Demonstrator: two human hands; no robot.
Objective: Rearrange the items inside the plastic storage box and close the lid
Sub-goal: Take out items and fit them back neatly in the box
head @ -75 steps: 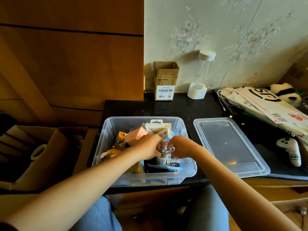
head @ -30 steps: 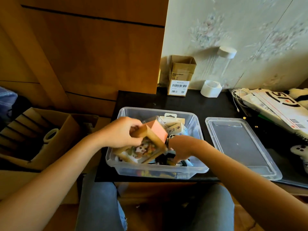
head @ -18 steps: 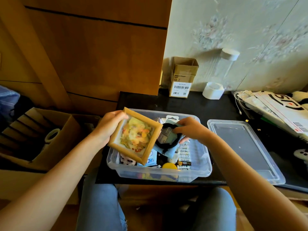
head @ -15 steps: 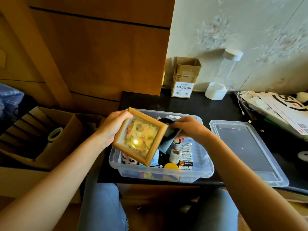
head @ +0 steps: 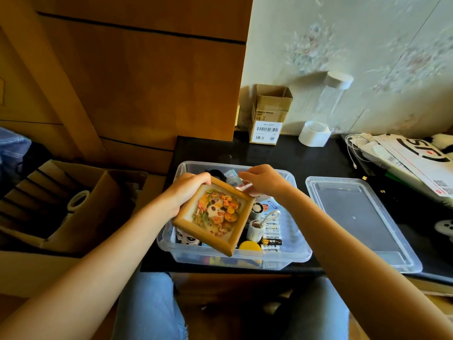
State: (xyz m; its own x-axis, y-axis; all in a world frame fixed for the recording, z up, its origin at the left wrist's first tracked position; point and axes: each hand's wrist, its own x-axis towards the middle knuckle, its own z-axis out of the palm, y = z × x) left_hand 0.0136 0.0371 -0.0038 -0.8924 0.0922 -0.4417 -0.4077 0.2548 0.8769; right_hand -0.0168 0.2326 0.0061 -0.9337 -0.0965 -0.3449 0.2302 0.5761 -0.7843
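While the left hand [head: 187, 192] grips the frame [head: 213, 213], it hides box [head: 289, 256] contents — right hand's [head: 263, 181] grasp unclear.

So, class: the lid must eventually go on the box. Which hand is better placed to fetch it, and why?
The right hand: the lid lies on its side of the storage box, while the left hand holds the picture frame.

Bare forearms, no sleeves; blue jeans [head: 147, 307] on the legs.
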